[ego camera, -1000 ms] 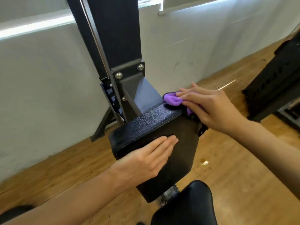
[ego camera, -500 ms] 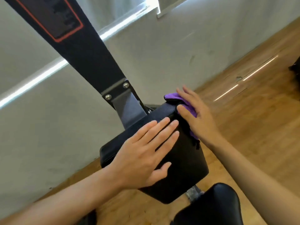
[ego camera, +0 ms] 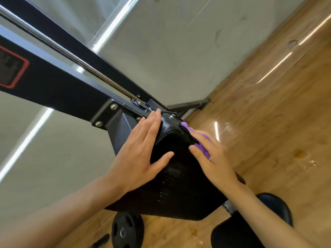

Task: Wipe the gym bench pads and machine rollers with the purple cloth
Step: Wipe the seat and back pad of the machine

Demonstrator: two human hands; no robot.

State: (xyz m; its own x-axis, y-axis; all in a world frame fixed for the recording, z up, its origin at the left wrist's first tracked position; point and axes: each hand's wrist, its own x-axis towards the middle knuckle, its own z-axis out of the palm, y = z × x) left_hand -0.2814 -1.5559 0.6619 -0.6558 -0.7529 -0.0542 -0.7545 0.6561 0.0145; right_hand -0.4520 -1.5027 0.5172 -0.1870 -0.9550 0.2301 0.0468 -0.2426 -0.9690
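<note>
Purple cloth (ego camera: 202,147) is being pressed against the black pad (ego camera: 179,185) at two o'clock by the right hand (ego camera: 216,163), fingers flat and unclenched, while the left hand (ego camera: 139,154), fingers straight, is bracing ten o'clock; this pad seems mid-wipe, rollers probably not yet done.

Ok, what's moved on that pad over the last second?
The left hand slid up the black pad from its front face to the upper left edge, fingertips now beside the bolted bracket. The right hand pushed the purple cloth from the top corner a little down the pad's right side. Nothing taken or let go: both hands stay flat, cloth under the right. The view itself tilted.
</note>
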